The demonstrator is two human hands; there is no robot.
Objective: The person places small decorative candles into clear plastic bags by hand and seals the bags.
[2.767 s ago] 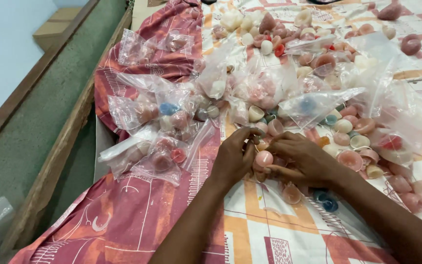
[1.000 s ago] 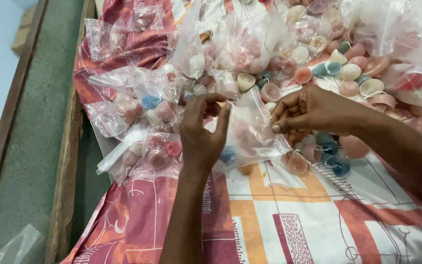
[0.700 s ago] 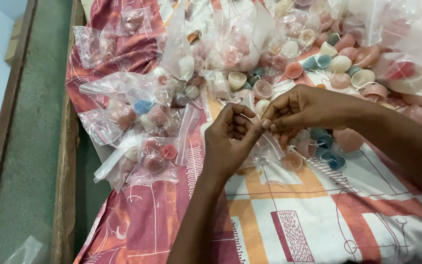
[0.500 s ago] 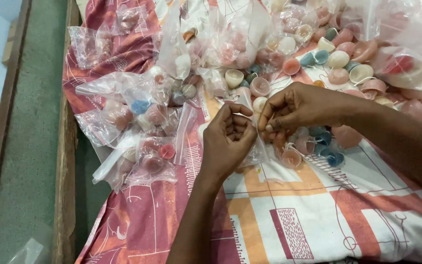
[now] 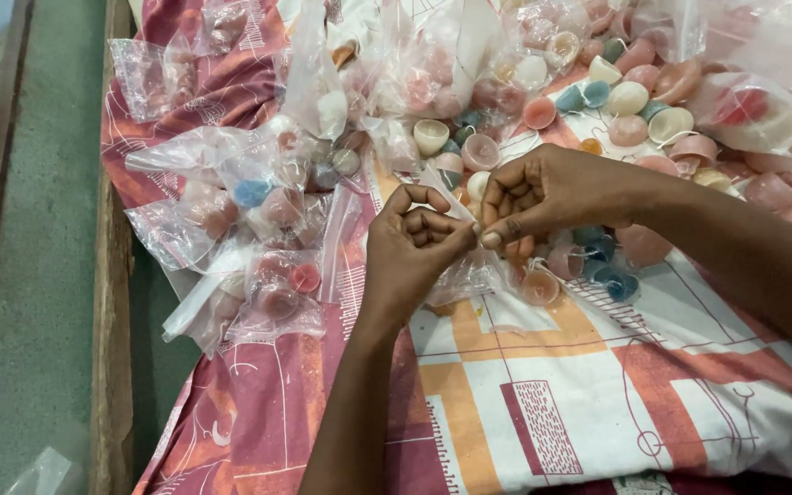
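Both hands (image 5: 469, 229) pinching clear bag (image 5: 469, 270), cups around

Filled clear bags (image 5: 249, 220) lie left on a patterned red and white cloth (image 5: 543, 403); loose small cups (image 5: 630, 96) far right.

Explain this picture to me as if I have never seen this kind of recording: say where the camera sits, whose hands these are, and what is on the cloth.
The camera is worn on a person's head and looks down, so both arms reaching in from below belong to that person. The left hand and right hand meet in the middle and pinch the top of a small clear plastic bag between their fingertips. Under them lies a patterned cloth in red, orange and white. Across the top are many loose small cups in pink, cream and blue. To the left lie filled bags holding the same cups. A wooden edge runs down the left side.
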